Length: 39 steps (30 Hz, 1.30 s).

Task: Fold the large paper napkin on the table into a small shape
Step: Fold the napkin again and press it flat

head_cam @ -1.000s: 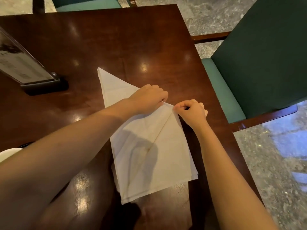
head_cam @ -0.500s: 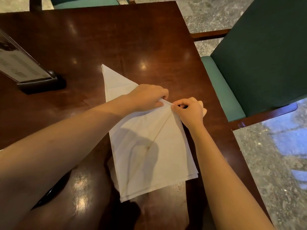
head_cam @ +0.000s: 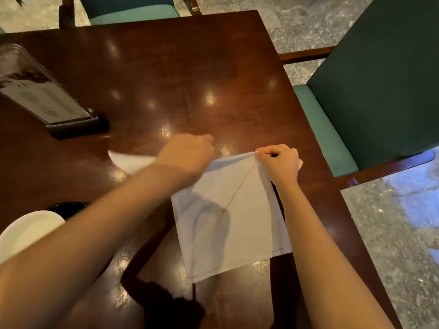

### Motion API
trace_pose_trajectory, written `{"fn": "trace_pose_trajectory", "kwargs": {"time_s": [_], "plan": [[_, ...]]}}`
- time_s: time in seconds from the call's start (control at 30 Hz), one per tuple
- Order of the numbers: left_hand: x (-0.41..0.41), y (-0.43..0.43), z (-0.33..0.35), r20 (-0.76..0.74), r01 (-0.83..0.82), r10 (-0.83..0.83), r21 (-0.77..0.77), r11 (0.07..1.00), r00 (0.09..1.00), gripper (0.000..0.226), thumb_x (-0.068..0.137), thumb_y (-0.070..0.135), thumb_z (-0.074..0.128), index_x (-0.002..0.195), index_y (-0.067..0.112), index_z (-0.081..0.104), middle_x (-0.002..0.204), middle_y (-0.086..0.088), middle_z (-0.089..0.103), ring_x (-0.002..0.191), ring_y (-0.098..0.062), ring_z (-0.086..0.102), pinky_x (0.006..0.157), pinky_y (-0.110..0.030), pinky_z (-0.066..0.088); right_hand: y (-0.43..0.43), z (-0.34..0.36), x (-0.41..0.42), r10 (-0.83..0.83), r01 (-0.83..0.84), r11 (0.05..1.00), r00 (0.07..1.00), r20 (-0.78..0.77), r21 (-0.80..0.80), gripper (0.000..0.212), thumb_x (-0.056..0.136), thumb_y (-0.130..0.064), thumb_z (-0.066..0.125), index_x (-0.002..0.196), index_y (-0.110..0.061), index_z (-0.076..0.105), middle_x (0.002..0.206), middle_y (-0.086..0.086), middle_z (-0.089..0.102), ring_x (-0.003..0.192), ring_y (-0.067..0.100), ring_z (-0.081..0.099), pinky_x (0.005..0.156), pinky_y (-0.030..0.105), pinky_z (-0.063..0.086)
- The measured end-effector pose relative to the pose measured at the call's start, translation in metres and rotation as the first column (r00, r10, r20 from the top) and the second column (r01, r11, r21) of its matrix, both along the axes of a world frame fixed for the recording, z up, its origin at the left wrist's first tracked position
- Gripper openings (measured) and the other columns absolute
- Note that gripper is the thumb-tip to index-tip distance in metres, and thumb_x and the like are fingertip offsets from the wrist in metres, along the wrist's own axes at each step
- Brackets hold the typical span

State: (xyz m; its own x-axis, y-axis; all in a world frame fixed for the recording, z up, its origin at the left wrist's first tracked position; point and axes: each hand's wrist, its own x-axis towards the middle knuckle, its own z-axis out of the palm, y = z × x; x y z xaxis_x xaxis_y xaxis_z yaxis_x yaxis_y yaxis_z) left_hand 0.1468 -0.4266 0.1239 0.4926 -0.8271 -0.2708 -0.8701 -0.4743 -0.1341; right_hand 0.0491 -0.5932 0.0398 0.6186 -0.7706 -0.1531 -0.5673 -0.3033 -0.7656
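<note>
Right hand point(head_cam: 276, 162) pinches napkin point(head_cam: 228, 217) corner as anchor; left hand point(head_cam: 187, 154), blurred, grip unclear, sweeps flap beside it.

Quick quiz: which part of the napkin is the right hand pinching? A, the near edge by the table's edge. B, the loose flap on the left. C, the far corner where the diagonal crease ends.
C: the right hand pinches the napkin at its far corner, where the diagonal crease ends.

The large white paper napkin point(head_cam: 228, 217) lies partly folded on the dark polished wooden table point(head_cam: 166, 74), near its right edge. A diagonal crease crosses its flat, layered part; one pointed flap sticks out leftward, blurred.
</note>
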Motion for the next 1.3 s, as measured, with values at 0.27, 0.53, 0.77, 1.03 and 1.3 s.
{"fn": "trace_pose_trajectory", "kwargs": {"time_s": [0.27, 0.53, 0.77, 1.03, 1.3], "plan": [[-0.082, 0.019, -0.06, -0.177, -0.187, 0.162, -0.14, 0.972, 0.971, 0.049, 0.068, 0.006, 0.074, 0.114, 0.014, 0.057, 0.101, -0.008, 0.051, 0.077, -0.021, 0.058, 0.048, -0.028, 0.033, -0.005, -0.007, -0.001, 0.0, 0.0, 1.0, 1.0, 0.029, 0.014, 0.037, 0.081, -0.015, 0.062, 0.055, -0.042, 0.061, 0.072, -0.027, 0.056, 0.106, 0.016, 0.052, 0.103, 0.045, 0.032], [-0.04, 0.05, -0.068, -0.453, -0.561, 0.34, -0.575, 0.595, 0.824, 0.035, 0.087, 0.028, 0.047, 0.115, 0.014, 0.063, 0.112, -0.009, 0.056, 0.104, -0.029, 0.053, 0.088, -0.036, 0.044, -0.011, -0.003, -0.001, 0.051, -0.051, 0.996, 0.999, 0.007, 0.067, 0.014, 0.085, -0.024, 0.063, 0.092, -0.023, 0.076, 0.096, -0.009, 0.072, 0.089, 0.008, 0.061, 0.093, 0.042, 0.048], [-0.031, 0.081, -0.074, -0.58, -0.823, 0.589, -0.323, 0.468, 0.563, 0.034, 0.084, 0.03, 0.065, 0.112, 0.017, 0.052, 0.102, -0.005, 0.054, 0.091, -0.021, 0.053, 0.071, -0.03, 0.04, -0.001, -0.007, 0.004, -0.064, 0.063, 0.998, 0.998, 0.025, 0.021, 0.026, 0.081, -0.019, 0.058, 0.063, -0.036, 0.064, 0.07, -0.024, 0.061, 0.092, 0.013, 0.058, 0.101, 0.047, 0.038], [-0.111, 0.069, -0.083, -0.339, -0.595, 0.492, -0.519, 0.613, 0.802, 0.045, 0.067, 0.037, 0.078, 0.108, 0.025, 0.063, 0.135, -0.013, 0.04, 0.121, -0.028, 0.028, 0.093, -0.036, 0.021, 0.019, -0.02, 0.006, -0.199, 0.214, 0.962, 0.975, 0.101, -0.169, 0.025, 0.086, -0.018, 0.048, 0.082, -0.028, 0.071, 0.07, -0.024, 0.046, 0.083, 0.004, 0.026, 0.09, 0.046, 0.042], [-0.138, 0.091, -0.088, -0.314, -0.546, 0.447, -0.477, 0.688, 0.838, 0.027, 0.067, 0.028, 0.081, 0.089, 0.02, 0.068, 0.125, -0.008, 0.053, 0.118, -0.026, 0.038, 0.093, -0.039, 0.027, 0.023, -0.005, -0.031, 0.234, -0.239, 0.911, 0.971, -0.055, -0.336, 0.034, 0.093, -0.024, 0.051, 0.126, -0.017, 0.054, 0.124, 0.003, 0.056, 0.121, 0.025, 0.041, 0.102, 0.037, 0.03]]}}
